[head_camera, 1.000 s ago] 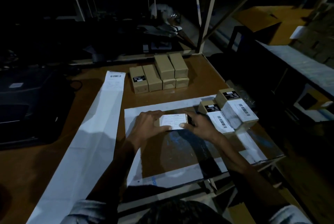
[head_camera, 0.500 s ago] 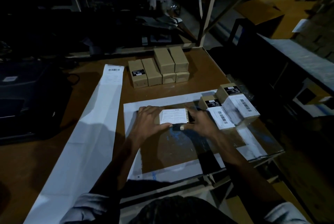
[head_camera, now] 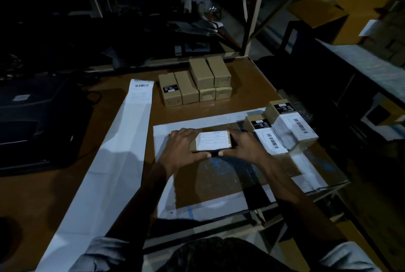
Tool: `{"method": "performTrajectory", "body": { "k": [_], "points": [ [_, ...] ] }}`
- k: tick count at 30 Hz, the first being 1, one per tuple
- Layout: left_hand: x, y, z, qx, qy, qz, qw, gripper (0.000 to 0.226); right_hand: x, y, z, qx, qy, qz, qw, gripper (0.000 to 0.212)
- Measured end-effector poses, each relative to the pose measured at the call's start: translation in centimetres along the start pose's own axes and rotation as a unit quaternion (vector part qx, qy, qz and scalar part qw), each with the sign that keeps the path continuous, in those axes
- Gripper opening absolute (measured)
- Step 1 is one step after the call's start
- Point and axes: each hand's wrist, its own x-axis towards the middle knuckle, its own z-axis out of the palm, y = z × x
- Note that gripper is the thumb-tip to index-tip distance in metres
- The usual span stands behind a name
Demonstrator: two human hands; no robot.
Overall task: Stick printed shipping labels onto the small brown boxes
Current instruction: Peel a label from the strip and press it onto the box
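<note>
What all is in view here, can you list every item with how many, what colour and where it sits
box being labelled: one, brown, on the mat between both hands
shipping label: one, white, on top of that box
labelled boxes: two, brown with white barcode labels, right of the hands
unlabelled boxes: six visible, brown, stacked at the table's far side
label strip: one, white, long, left of the mat, one printed label at its far end
mat: one, clear with white border, table centre
table: one, brown
black device: one, far left, too dark to identify
left hand: holds the box's left end
right hand: holds the box's right end
</note>
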Motion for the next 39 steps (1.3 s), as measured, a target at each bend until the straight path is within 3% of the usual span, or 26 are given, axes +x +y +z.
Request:
{"method": "performTrajectory", "body": {
  "k": [6, 11, 13, 14, 16, 17, 20, 24, 31, 33, 35, 37, 39],
  "points": [
    [0.2, 0.7, 1.1, 0.003, 0.053, -0.029, 0.998, 0.078, -0.5, -0.7, 2.1, 0.033, 0.103, 0.047, 0.993, 0.066],
    [0.3, -0.3, 0.0, -0.020, -0.016, -0.007, 1.000, 0.076, -0.2, 0.1, 1.2, 0.025, 0.051, 0.025, 0.998, 0.058],
    [0.4, -0.8, -0.4, -0.038, -0.040, -0.002, 0.998, 0.076, 0.0, 0.4, 1.0, 0.036, 0.025, 0.028, 0.999, 0.074],
    [0.5, -1.0, -0.6, -0.047, -0.048, -0.005, 0.998, 0.076, 0.1, 0.2, 1.1, 0.045, 0.018, 0.041, 0.998, 0.092],
    [0.5, -1.2, -0.6, -0.060, -0.052, -0.009, 0.997, 0.076, 0.2, -0.4, 1.9, 0.050, 0.037, 0.084, 0.994, 0.128],
    [0.5, -1.2, -0.6, -0.064, -0.051, -0.008, 0.997, 0.075, 0.5, -0.6, 2.7, 0.048, 0.060, 0.104, 0.992, 0.132],
    [0.4, -1.1, -0.3, -0.072, -0.046, -0.013, 0.996, 0.075, 1.5, -1.0, 4.4, -0.003, 0.126, 0.131, 0.983, 0.102],
    [0.4, -1.1, -0.3, -0.071, -0.044, -0.030, 0.996, 0.076, 0.8, -1.8, 4.3, -0.003, 0.145, 0.116, 0.983, 0.074],
    [0.3, -0.7, -0.8, -0.101, -0.043, -0.044, 0.993, 0.076, 0.1, -0.5, 1.9, -0.011, 0.074, 0.062, 0.995, 0.077],
    [0.0, -0.6, -0.8, -0.115, -0.034, -0.050, 0.991, 0.077, -0.4, -1.1, 2.2, -0.003, 0.067, 0.091, 0.994, 0.099],
    [-0.2, -0.6, -0.8, -0.143, -0.009, -0.065, 0.988, 0.075, -1.2, -2.6, 3.7, -0.103, 0.085, 0.097, 0.986, 0.109],
    [-0.4, -0.7, -0.9, -0.158, 0.001, -0.072, 0.985, 0.072, -1.6, -4.0, 6.2, -0.218, 0.090, 0.053, 0.970, 0.090],
    [-0.5, -0.7, -1.2, -0.162, 0.003, -0.074, 0.984, 0.071, -1.6, -4.8, 8.2, -0.264, 0.094, 0.026, 0.960, 0.074]
  ]
}}
